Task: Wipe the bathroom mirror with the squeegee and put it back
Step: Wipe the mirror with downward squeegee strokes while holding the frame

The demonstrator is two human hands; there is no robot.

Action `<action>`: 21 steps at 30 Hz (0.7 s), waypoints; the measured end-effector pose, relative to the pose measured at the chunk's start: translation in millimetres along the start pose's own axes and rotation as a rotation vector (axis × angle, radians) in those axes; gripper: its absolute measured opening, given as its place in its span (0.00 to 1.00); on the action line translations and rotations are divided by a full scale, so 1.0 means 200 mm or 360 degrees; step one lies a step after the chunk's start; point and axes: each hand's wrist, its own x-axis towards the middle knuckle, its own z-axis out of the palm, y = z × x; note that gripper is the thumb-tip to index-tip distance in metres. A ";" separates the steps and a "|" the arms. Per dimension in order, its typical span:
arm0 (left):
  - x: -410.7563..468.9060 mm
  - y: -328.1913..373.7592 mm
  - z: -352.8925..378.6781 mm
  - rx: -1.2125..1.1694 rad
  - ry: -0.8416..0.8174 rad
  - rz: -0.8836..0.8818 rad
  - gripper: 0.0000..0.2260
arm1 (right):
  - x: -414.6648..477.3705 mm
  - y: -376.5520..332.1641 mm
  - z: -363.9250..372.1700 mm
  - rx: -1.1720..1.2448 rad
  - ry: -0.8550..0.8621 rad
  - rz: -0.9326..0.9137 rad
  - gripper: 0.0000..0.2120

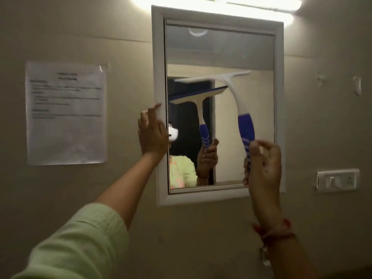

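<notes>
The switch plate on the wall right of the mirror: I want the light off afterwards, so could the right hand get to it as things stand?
Probably yes. The switch plate sits just right of the right hand, with bare wall between. But that hand is holding the squeegee, so only a spare finger could press it.

Illumination: one tube light (pixel 217 5) above the mirror (pixel 221 47), overexposed with glare. Walls below are dim. Image soft throughout; notice (pixel 65 112) text unreadable. Wide-angle bending at edges.
</notes>
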 end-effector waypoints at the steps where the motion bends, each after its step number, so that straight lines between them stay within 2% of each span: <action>1: 0.00 0.00 0.00 -0.0008 -0.0002 0.0001 0.18 | 0.08 -0.03 0.03 -0.0074 -0.0011 -0.0056 0.15; 6: 0.00 0.00 0.01 -0.0014 -0.0013 0.0010 0.18 | 0.43 -0.09 0.15 -0.0322 0.0023 -0.0263 0.16; 10: 0.00 -0.01 0.02 -0.0019 -0.0016 0.0010 0.18 | 0.58 -0.10 0.23 -0.0377 0.0049 -0.0387 0.17; 15: 0.00 -0.02 0.02 -0.0026 -0.0013 0.0013 0.18 | 0.69 -0.20 0.31 -0.0392 0.0039 -0.0518 0.19; 21: 0.00 -0.01 0.01 -0.0011 -0.0024 -0.0010 0.18 | 0.64 -0.19 0.35 -0.0390 0.0013 -0.0519 0.22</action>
